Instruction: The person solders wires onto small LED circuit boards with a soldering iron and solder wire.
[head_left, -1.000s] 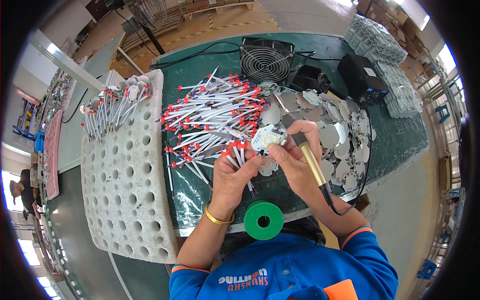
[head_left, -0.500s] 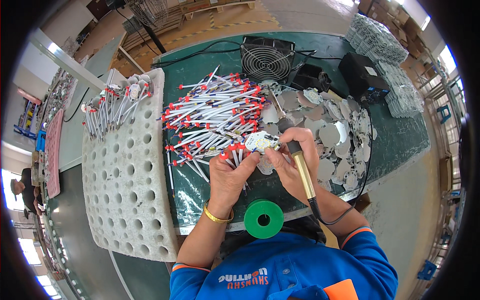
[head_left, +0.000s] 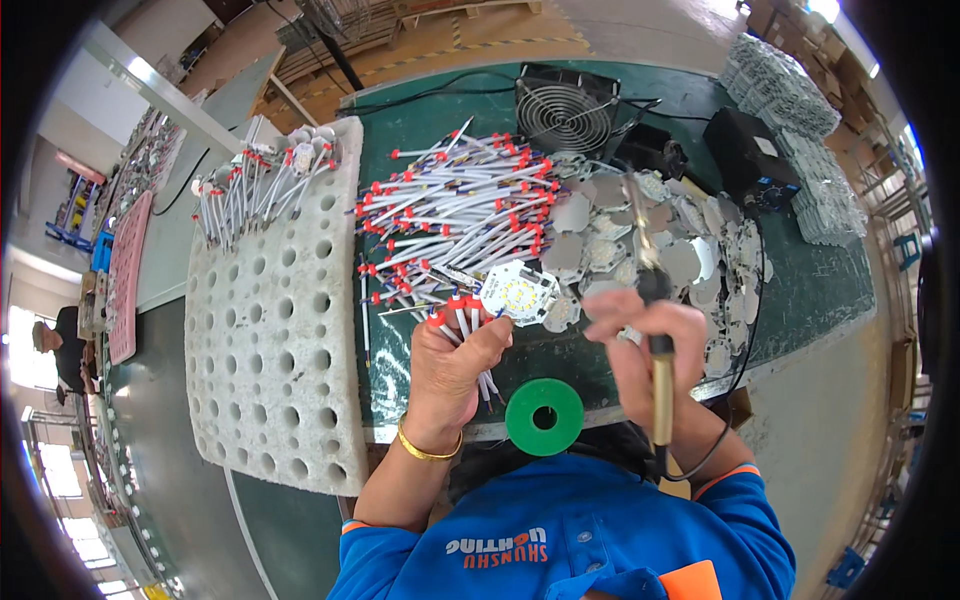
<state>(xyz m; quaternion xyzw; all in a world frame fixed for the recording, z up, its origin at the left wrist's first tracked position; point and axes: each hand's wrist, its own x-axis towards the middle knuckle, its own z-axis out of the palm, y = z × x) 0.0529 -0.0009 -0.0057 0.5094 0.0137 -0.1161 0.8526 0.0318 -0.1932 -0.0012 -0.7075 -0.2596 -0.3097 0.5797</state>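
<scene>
My left hand (head_left: 445, 372) is closed around several white-sleeved wires with red ends (head_left: 463, 318). A round white LED circuit board (head_left: 520, 293) stands at its thumb and fingertips, its yellow chips facing up. To the right, my right hand (head_left: 660, 345), blurred by motion, grips a soldering iron (head_left: 662, 400) with a gold-coloured handle, its tip pointing away from me over the loose boards. A gap separates the iron from the held board. Beyond my left hand lies a large heap of white-sleeved wires with red ends (head_left: 450, 210).
Loose round boards (head_left: 705, 262) cover the table's right side. A green solder spool (head_left: 527, 412) is at the near edge. Behind stand a black fan (head_left: 566, 115) and a black box (head_left: 750, 155). Left is a white perforated foam block (head_left: 272, 345) with wired boards (head_left: 265, 180) on it.
My right hand has moved right with the soldering iron, away from the LED board. The board, at my left fingertips, now faces up more fully. The whole view has shifted slightly.
</scene>
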